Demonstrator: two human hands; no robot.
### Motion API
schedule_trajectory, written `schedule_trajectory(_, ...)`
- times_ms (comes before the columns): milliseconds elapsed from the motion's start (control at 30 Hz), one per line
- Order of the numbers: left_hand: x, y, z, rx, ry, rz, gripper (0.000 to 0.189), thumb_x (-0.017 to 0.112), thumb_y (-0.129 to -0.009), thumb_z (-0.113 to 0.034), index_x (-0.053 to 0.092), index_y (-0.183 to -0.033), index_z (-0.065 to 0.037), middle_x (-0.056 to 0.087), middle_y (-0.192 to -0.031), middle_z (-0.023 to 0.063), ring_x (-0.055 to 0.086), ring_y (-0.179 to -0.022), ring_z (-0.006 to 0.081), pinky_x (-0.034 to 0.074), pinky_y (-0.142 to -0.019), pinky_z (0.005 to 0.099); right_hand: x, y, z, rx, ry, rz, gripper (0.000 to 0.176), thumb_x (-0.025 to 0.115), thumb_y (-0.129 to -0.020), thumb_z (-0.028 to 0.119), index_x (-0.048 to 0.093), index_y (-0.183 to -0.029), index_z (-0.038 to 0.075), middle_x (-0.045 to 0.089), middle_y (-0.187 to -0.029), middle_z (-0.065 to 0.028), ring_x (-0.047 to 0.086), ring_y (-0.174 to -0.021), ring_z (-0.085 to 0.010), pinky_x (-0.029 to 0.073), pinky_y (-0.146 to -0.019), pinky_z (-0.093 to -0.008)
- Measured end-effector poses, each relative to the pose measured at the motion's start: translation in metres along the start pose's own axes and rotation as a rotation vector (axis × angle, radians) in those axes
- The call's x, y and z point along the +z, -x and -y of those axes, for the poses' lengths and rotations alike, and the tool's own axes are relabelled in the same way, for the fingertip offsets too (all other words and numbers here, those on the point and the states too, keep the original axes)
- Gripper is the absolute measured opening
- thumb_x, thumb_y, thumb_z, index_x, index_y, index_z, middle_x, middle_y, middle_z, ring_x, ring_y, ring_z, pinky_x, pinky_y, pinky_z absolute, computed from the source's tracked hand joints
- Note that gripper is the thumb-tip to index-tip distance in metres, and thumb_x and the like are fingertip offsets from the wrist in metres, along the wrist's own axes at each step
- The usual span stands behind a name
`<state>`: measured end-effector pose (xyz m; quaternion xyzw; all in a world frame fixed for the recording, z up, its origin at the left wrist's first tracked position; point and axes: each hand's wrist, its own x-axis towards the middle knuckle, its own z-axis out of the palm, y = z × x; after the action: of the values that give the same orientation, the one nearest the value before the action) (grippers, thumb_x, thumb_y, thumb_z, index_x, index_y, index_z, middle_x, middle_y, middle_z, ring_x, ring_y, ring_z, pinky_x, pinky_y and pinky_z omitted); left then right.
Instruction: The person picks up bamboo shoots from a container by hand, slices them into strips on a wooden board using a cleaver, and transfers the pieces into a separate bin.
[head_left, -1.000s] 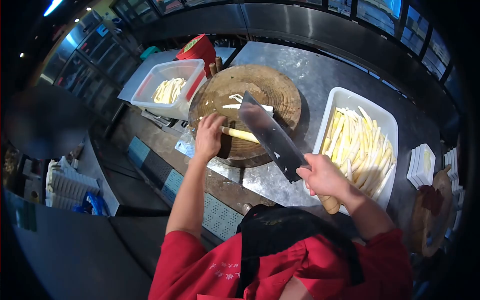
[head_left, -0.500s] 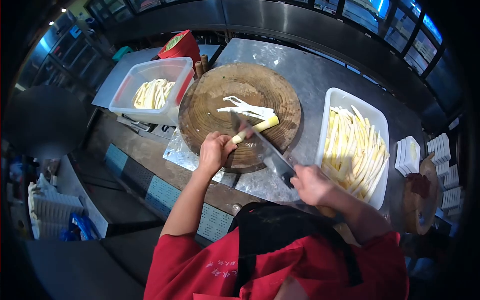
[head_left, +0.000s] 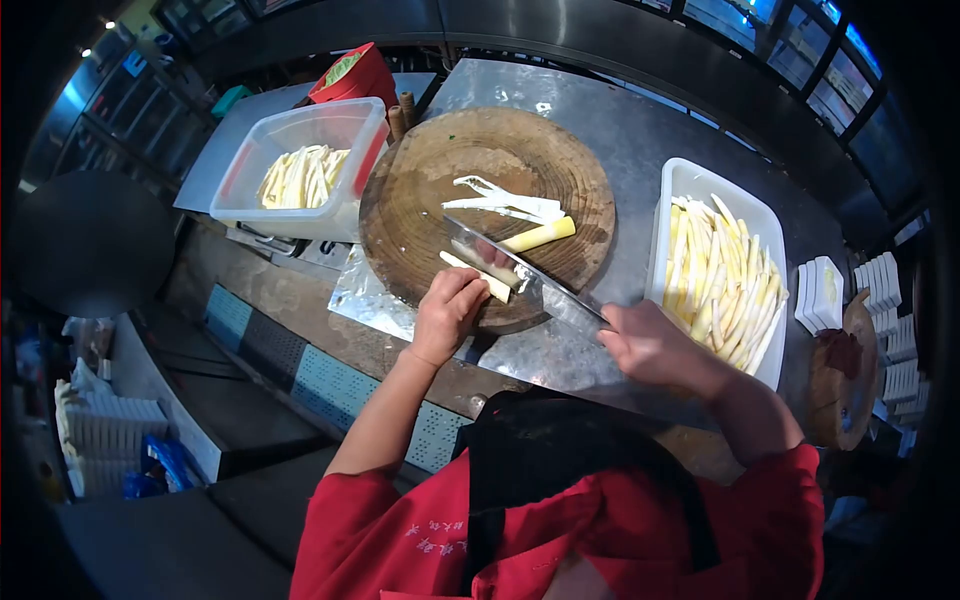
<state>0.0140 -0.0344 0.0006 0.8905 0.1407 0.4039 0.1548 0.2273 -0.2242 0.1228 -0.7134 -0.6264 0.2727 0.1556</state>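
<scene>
Left hand (head_left: 447,311) pinches a pale cut piece (head_left: 497,288) on the round chopping block (head_left: 415,195); the right hand (head_left: 645,342) is wrapped around a cleaver (head_left: 562,308), its blade between that piece and a yellow stalk (head_left: 545,234).

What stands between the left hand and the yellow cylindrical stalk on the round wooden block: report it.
The broad steel cleaver in the right hand: its blade slants between the left hand, which holds a pale cut stalk piece, and the yellow cylindrical stalk.

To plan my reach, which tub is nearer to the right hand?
The right tub, just beside the right hand; the left tub stands across the block.
</scene>
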Motion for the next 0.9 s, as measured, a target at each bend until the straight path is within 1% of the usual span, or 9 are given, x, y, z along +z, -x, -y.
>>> schedule_trajectory(133, 0.005, -0.001, 0.002, 0.018, 0.038, -0.074, 0.026, 0.074, -0.074, -0.001, 0.062, -0.097, -0.003, 0.062, -0.093, 0.0108, 0.061, -0.085, 0.0308, 0.051, -0.073, 0.0384, -0.014, 0.01, 0.009, 0.015, 0.1, -0.004, 0.02, 0.059, -0.088, 0.019, 0.054, -0.087, -0.001, 0.058, -0.07, -0.0258, 0.058, -0.072, -0.0477, 0.045, -0.063, -0.0512)
schedule_trajectory(233, 0.006, 0.001, 0.006, 0.013, 0.054, -0.085, 0.027, 0.074, -0.074, -0.001, 0.061, -0.097, -0.003, 0.062, -0.093, 0.011, 0.061, -0.085, 0.0311, 0.051, -0.073, 0.0382, -0.028, 0.007, 0.023, 0.098, 0.116, 0.136, 0.02, 0.058, -0.088, 0.019, 0.054, -0.088, -0.001, 0.059, -0.071, -0.0255, 0.058, -0.073, -0.0473, 0.045, -0.064, -0.0524)
schedule_trajectory(333, 0.003, 0.002, 0.006, -0.004, 0.069, -0.065, 0.026, 0.074, -0.075, -0.002, 0.061, -0.097, -0.002, 0.062, -0.094, 0.0116, 0.061, -0.086, 0.0317, 0.051, -0.074, 0.0381, -0.016, -0.008, 0.016, 0.171, 0.185, 0.24, 0.021, 0.052, -0.088, 0.016, 0.055, -0.095, -0.003, 0.061, -0.079, -0.0289, 0.059, -0.08, -0.0482, 0.046, -0.07, -0.0528)
schedule_trajectory(400, 0.005, 0.001, 0.007, -0.012, 0.088, -0.056, 0.025, 0.074, -0.075, -0.003, 0.061, -0.096, -0.002, 0.062, -0.094, 0.0119, 0.061, -0.086, 0.0317, 0.051, -0.074, 0.038, 0.012, -0.026, 0.001, -0.077, 0.13, 0.111, 0.022, 0.053, -0.088, 0.018, 0.055, -0.094, -0.004, 0.061, -0.082, -0.0286, 0.059, -0.082, -0.0476, 0.046, -0.071, -0.0523)
schedule_trajectory(500, 0.006, 0.001, 0.006, -0.012, 0.077, -0.071, 0.024, 0.074, -0.074, -0.002, 0.062, -0.093, -0.003, 0.062, -0.093, 0.0119, 0.06, -0.085, 0.0313, 0.051, -0.073, 0.0375, 0.008, -0.036, 0.015, 0.059, 0.092, 0.127, 0.022, 0.054, -0.088, 0.018, 0.054, -0.094, -0.004, 0.061, -0.082, -0.0278, 0.059, -0.083, -0.0465, 0.045, -0.071, -0.0518)
schedule_trajectory(633, 0.0, 0.002, 0.003, -0.05, 0.079, -0.054, 0.024, 0.074, -0.071, 0.0, 0.061, -0.09, -0.003, 0.061, -0.091, 0.0116, 0.059, -0.084, 0.0309, 0.05, -0.071, 0.0372, -0.002, -0.025, 0.001, 0.057, 0.059, 0.124, 0.022, 0.055, -0.087, 0.017, 0.054, -0.092, -0.004, 0.061, -0.08, -0.0277, 0.059, -0.081, -0.0462, 0.045, -0.07, -0.0522)
schedule_trajectory(733, -0.004, -0.002, -0.002, -0.124, 0.129, -0.04, 0.022, 0.074, -0.07, 0.001, 0.064, -0.088, -0.005, 0.06, -0.089, 0.011, 0.058, -0.082, 0.03, 0.049, -0.071, 0.0372, -0.005, -0.006, 0.001, 0.149, 0.029, 0.071, 0.021, 0.057, -0.088, 0.017, 0.054, -0.092, -0.004, 0.06, -0.077, -0.0275, 0.059, -0.08, -0.0461, 0.045, -0.069, -0.0526)
schedule_trajectory(800, -0.006, -0.003, -0.002, -0.108, 0.126, 0.0, 0.023, 0.074, -0.07, 0.001, 0.064, -0.089, -0.005, 0.06, -0.089, 0.0106, 0.058, -0.081, 0.0294, 0.049, -0.071, 0.037, -0.007, 0.005, -0.004, 0.065, 0.027, -0.092, 0.025, 0.06, -0.089, 0.021, 0.053, -0.09, -0.003, 0.058, -0.071, -0.026, 0.058, -0.073, -0.0463, 0.045, -0.065, -0.0499)
schedule_trajectory(900, -0.007, 0.002, -0.002, -0.074, 0.122, 0.043, 0.024, 0.074, -0.07, 0.001, 0.064, -0.09, -0.006, 0.059, -0.087, 0.0097, 0.057, -0.08, 0.0282, 0.048, -0.07, 0.0367, -0.012, 0.021, 0.003, 0.129, -0.051, -0.035, 0.024, 0.06, -0.089, 0.022, 0.055, -0.09, -0.002, 0.059, -0.072, -0.026, 0.059, -0.074, -0.0456, 0.046, -0.067, -0.0503)
